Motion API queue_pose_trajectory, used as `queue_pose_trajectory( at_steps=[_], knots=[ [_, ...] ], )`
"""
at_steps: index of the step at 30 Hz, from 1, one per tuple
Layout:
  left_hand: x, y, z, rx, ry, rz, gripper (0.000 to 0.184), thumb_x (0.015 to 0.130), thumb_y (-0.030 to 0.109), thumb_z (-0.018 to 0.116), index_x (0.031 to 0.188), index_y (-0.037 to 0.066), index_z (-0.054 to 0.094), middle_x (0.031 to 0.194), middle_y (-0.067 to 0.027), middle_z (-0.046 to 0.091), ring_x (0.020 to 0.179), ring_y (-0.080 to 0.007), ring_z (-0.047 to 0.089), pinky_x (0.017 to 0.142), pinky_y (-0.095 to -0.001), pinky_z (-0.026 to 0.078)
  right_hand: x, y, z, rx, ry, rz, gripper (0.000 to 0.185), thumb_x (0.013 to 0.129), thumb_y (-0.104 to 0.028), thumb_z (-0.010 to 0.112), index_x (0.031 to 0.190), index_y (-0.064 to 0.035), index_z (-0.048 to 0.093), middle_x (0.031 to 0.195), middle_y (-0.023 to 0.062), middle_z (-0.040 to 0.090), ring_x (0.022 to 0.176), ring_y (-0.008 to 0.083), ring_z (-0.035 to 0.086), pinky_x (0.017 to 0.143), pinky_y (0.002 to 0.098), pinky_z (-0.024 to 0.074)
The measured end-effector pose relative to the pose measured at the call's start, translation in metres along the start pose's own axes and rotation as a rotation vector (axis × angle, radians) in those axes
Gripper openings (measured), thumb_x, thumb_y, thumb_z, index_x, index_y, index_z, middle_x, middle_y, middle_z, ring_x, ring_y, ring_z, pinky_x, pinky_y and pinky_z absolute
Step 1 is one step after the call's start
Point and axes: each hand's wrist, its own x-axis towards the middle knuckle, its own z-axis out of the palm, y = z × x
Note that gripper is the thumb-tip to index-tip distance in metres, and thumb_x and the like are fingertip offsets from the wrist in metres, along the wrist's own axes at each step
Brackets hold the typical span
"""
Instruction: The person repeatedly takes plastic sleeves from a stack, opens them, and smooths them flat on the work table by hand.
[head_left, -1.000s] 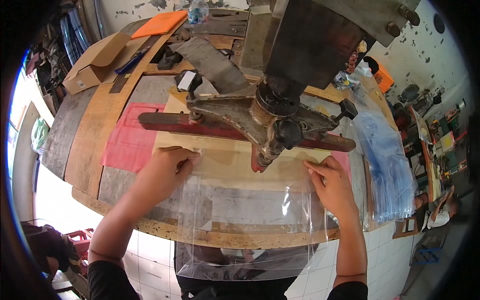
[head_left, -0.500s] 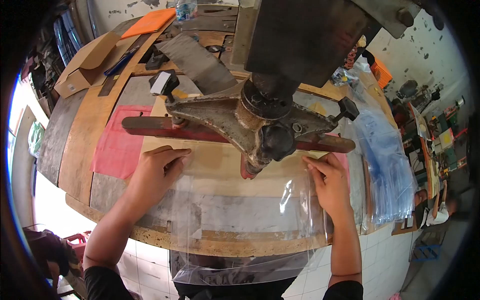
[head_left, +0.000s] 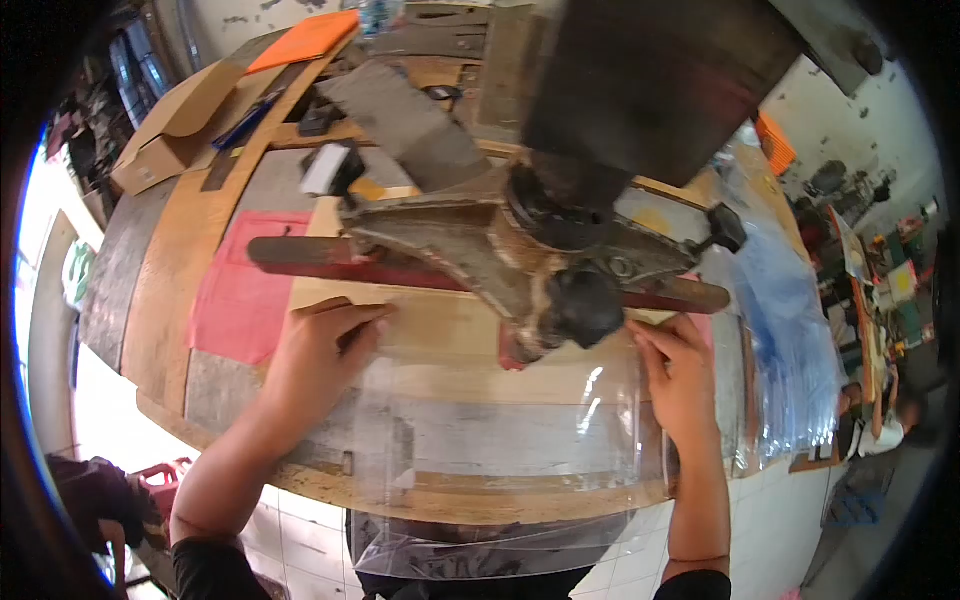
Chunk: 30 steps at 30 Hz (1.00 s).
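Observation:
A clear plastic sheet spreads over the table's front edge, its lower end hanging down before my body. My left hand pinches its upper left corner. At the upper right corner, my right hand holds the plastic between thumb and fingers. Just beyond both hands, a red-edged metal bar of the press crosses above a cream sheet. The press head, with black knobs, stands over the middle. Pink material lies beneath the bar's left end.
Stacked clear bluish plastic lies at the table's right side. An open cardboard box and an orange folder are at the back left. A grey plate lies behind the press. Another person is at the far right.
The press looks lower and larger than a second ago, partly through camera movement. Both hands keep their pinch on the plastic, which has shifted little.

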Motion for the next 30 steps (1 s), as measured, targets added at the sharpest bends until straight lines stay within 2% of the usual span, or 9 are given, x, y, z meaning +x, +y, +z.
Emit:
queue_pose_trajectory(
  at_steps=[1,3,7,10,12,14,24,26,30],
  knots=[
    [-0.001,-0.001,-0.001,0.021,0.014,-0.024,0.024,0.1,0.015,0.072,0.117,0.001,0.079,0.087,-0.0165,0.072,0.073,-0.0251,0.068,0.072,-0.0365,0.054,0.0,0.002,0.003,-0.024,0.025,-0.057,0.028,0.098,0.0,0.069,0.122,-0.0092,0.08,0.096,0.0112,0.064,0.078,0.0225,0.061,0.07,0.0345,0.0498],
    [-0.002,-0.011,0.003,-0.035,0.051,0.09,0.022,0.098,0.014,0.073,0.115,0.001,0.079,0.092,-0.0167,0.074,0.077,-0.0252,0.07,0.075,-0.0361,0.056,0.0,0.0,0.005,0.056,0.004,-0.043,0.026,0.099,-0.001,0.069,0.121,-0.0086,0.08,0.095,0.0107,0.063,0.078,0.0218,0.06,0.069,0.0343,0.0486],
    [-0.002,-0.015,0.007,-0.091,0.093,0.07,0.022,0.096,0.013,0.076,0.113,0.0,0.079,0.096,-0.0168,0.076,0.077,-0.0253,0.07,0.076,-0.0363,0.057,-0.003,-0.005,0.004,-0.023,0.025,-0.044,0.027,0.098,-0.001,0.069,0.122,-0.0076,0.08,0.093,0.0094,0.061,0.08,0.0213,0.06,0.07,0.0344,0.0486],
    [-0.003,-0.015,0.006,-0.097,0.08,0.037,0.022,0.095,0.014,0.077,0.111,0.0,0.08,0.095,-0.0174,0.076,0.079,-0.0289,0.072,0.077,-0.0377,0.058,-0.003,-0.002,0.009,-0.022,0.024,-0.023,0.027,0.097,0.0,0.069,0.122,-0.0065,0.08,0.094,0.0091,0.06,0.081,0.0224,0.06,0.07,0.0346,0.0489],
    [-0.001,-0.017,0.01,-0.145,0.124,0.109,0.019,0.095,0.012,0.073,0.107,-0.001,0.079,0.097,-0.0217,0.076,0.089,-0.0394,0.072,0.082,-0.0447,0.057,-0.003,0.0,0.007,-0.025,0.019,-0.013,0.027,0.097,0.0,0.07,0.122,-0.0056,0.079,0.095,0.0092,0.06,0.082,0.0229,0.06,0.071,0.0345,0.0491],
    [-0.001,-0.017,0.008,-0.131,0.122,0.098,0.019,0.094,0.012,0.075,0.108,-0.001,0.08,0.098,-0.0208,0.077,0.087,-0.0369,0.074,0.082,-0.0423,0.059,-0.003,-0.002,0.005,-0.095,-0.017,0.043,0.022,0.102,-0.006,0.067,0.121,-0.0027,0.079,0.116,0.0161,0.071,0.102,0.0295,0.069,0.081,0.0362,0.0546],
    [0.001,-0.023,0.01,-0.138,0.116,0.107,0.019,0.093,0.008,0.076,0.109,-0.001,0.08,0.1,-0.0205,0.078,0.085,-0.0314,0.076,0.08,-0.0381,0.06,-0.004,0.014,0.009,-0.096,-0.02,0.104,0.02,0.103,-0.012,0.069,0.118,-0.0027,0.081,0.118,0.0173,0.072,0.102,0.0267,0.072,0.072,0.0323,0.0553],
    [0.0,-0.021,0.009,-0.154,0.107,0.087,0.019,0.093,0.008,0.076,0.109,-0.001,0.08,0.101,-0.0205,0.078,0.085,-0.0313,0.076,0.08,-0.0383,0.06,-0.004,0.013,0.008,-0.126,0.001,0.05,0.021,0.103,-0.012,0.069,0.118,-0.0028,0.08,0.118,0.0178,0.071,0.099,0.0264,0.071,0.071,0.0324,0.0552],
    [0.0,-0.018,0.009,-0.168,0.106,0.064,0.019,0.093,0.008,0.076,0.109,-0.001,0.079,0.103,-0.0197,0.078,0.085,-0.0309,0.075,0.08,-0.0382,0.06,-0.004,0.011,0.008,-0.099,0.008,0.061,0.021,0.103,-0.011,0.07,0.119,-0.0035,0.08,0.117,0.0196,0.07,0.101,0.0296,0.07,0.077,0.0349,0.0555]
  ],
)
